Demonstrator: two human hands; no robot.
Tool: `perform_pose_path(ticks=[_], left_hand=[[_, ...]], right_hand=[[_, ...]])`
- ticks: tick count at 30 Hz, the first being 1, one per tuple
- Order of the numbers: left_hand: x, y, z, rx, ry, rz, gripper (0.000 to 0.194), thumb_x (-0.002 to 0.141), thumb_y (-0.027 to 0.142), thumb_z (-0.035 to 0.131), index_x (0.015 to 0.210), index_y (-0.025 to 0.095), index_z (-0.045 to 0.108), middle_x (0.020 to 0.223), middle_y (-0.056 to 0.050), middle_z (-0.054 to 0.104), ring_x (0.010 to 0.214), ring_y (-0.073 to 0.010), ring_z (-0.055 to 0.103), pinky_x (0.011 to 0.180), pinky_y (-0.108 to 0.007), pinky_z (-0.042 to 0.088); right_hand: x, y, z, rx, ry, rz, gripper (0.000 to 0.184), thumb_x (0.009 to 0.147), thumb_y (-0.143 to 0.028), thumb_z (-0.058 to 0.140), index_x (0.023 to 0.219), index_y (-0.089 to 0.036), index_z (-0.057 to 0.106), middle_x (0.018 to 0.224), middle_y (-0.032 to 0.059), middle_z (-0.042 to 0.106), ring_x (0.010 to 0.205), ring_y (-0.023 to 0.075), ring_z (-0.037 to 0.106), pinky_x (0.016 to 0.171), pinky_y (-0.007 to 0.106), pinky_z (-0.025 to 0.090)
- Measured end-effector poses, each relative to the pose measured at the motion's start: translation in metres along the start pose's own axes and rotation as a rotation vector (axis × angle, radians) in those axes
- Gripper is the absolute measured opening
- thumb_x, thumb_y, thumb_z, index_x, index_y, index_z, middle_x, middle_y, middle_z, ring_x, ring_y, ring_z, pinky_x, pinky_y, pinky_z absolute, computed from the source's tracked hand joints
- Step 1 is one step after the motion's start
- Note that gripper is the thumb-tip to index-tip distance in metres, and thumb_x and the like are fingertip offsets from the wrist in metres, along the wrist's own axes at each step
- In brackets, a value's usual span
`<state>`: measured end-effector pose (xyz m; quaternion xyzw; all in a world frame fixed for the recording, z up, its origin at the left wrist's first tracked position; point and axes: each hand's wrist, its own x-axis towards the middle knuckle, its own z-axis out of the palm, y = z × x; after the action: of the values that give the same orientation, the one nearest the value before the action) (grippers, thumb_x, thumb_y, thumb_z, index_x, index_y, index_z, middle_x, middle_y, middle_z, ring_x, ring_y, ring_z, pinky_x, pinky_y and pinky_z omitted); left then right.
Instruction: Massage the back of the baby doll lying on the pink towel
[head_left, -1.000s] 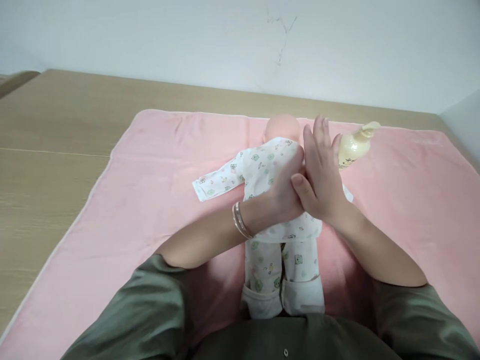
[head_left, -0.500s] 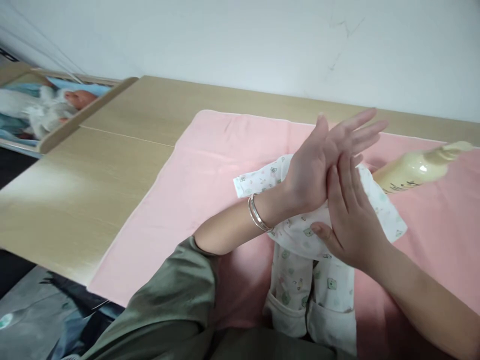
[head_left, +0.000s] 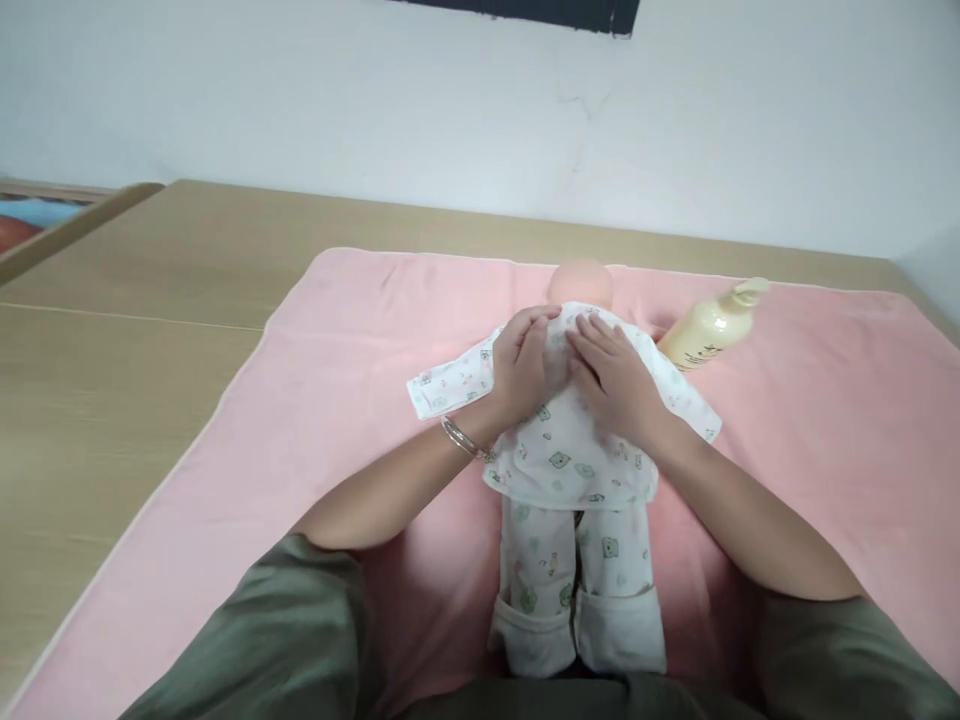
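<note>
A baby doll (head_left: pixel 581 283) lies on its back in a white printed top (head_left: pixel 566 460) and matching trousers (head_left: pixel 540 560) with rolled cuffs. Over the chest of the top, my left hand (head_left: pixel 521 362) is cupped with its fingers bent and holds nothing visible; a silver bangle (head_left: pixel 463 438) circles that wrist. Beside it, my right hand (head_left: pixel 619 378) is stretched out flat, palm down, over the upper chest. Whether either palm presses on the cloth cannot be made out. The doll's face is mostly hidden behind the collar and hands.
A pale yellow pump bottle (head_left: pixel 705 332) lies tilted on the pink blanket (head_left: pixel 360 350), right of the doll's shoulder. The blanket covers much of the wooden table (head_left: pixel 112 400). A white wall (head_left: pixel 300 110) rises behind, and a wooden tray edge (head_left: pixel 82 225) shows far left.
My hands have parted from rubbing contact, palm against fingers, and come down over the doll's chest. The view has turned right, so the doll in the left-hand tray has mostly left the picture.
</note>
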<state>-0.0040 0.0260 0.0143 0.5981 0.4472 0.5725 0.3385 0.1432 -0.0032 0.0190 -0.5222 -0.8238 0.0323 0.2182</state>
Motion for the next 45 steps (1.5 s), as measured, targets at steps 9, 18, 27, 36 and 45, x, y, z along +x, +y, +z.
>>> perform_pose_path(ticks=[9, 18, 27, 36, 45], left_hand=[[-0.011, -0.019, -0.004, 0.122, -0.034, 0.084, 0.025, 0.094, 0.024, 0.044, 0.108, 0.019, 0.064, 0.117, -0.008, 0.070, 0.112, -0.0194, 0.063, 0.102, -0.038, 0.049], [-0.002, -0.024, -0.004, 0.411, -0.152, 0.130, 0.035, 0.090, 0.018, 0.042, 0.121, 0.015, 0.057, 0.133, -0.013, 0.062, 0.129, -0.0230, 0.054, 0.115, -0.046, 0.041], [0.000, -0.003, -0.007, 0.592, -0.332, 0.024, 0.045, 0.092, 0.027, 0.045, 0.132, 0.009, 0.055, 0.145, -0.016, 0.053, 0.139, -0.0277, 0.044, 0.121, -0.048, 0.032], [-0.010, -0.004, -0.006, 0.772, -0.423, 0.159, 0.058, 0.097, 0.033, 0.037, 0.142, -0.004, 0.042, 0.152, -0.025, 0.040, 0.147, -0.0338, 0.033, 0.122, -0.051, 0.028], [0.005, -0.009, -0.009, 0.853, -0.512, 0.181, 0.060, 0.097, 0.039, 0.042, 0.144, 0.002, 0.042, 0.153, -0.022, 0.041, 0.145, -0.0327, 0.035, 0.122, -0.049, 0.029]], right_hand=[[-0.011, -0.021, -0.004, -0.069, -0.057, -0.196, 0.049, 0.101, -0.022, 0.028, 0.142, -0.005, 0.051, 0.151, 0.0129, 0.040, 0.147, 0.0281, 0.022, 0.123, 0.052, 0.019], [-0.001, -0.004, -0.006, -0.133, -0.075, 0.265, 0.062, 0.103, -0.036, 0.032, 0.147, 0.007, 0.035, 0.151, 0.0273, 0.031, 0.144, 0.0359, 0.027, 0.118, 0.055, 0.027], [0.008, 0.008, -0.014, -0.093, -0.134, 0.275, 0.063, 0.103, -0.040, 0.033, 0.148, 0.003, 0.038, 0.150, 0.0212, 0.037, 0.142, 0.0327, 0.031, 0.120, 0.047, 0.027], [0.002, -0.004, -0.018, -0.135, -0.158, 0.284, 0.057, 0.103, -0.032, 0.029, 0.146, 0.003, 0.040, 0.149, 0.0206, 0.040, 0.141, 0.0304, 0.033, 0.119, 0.043, 0.029], [-0.003, -0.009, -0.016, -0.262, -0.144, 0.268, 0.057, 0.103, -0.031, 0.032, 0.143, 0.008, 0.040, 0.145, 0.0248, 0.043, 0.139, 0.0333, 0.036, 0.118, 0.043, 0.028]])
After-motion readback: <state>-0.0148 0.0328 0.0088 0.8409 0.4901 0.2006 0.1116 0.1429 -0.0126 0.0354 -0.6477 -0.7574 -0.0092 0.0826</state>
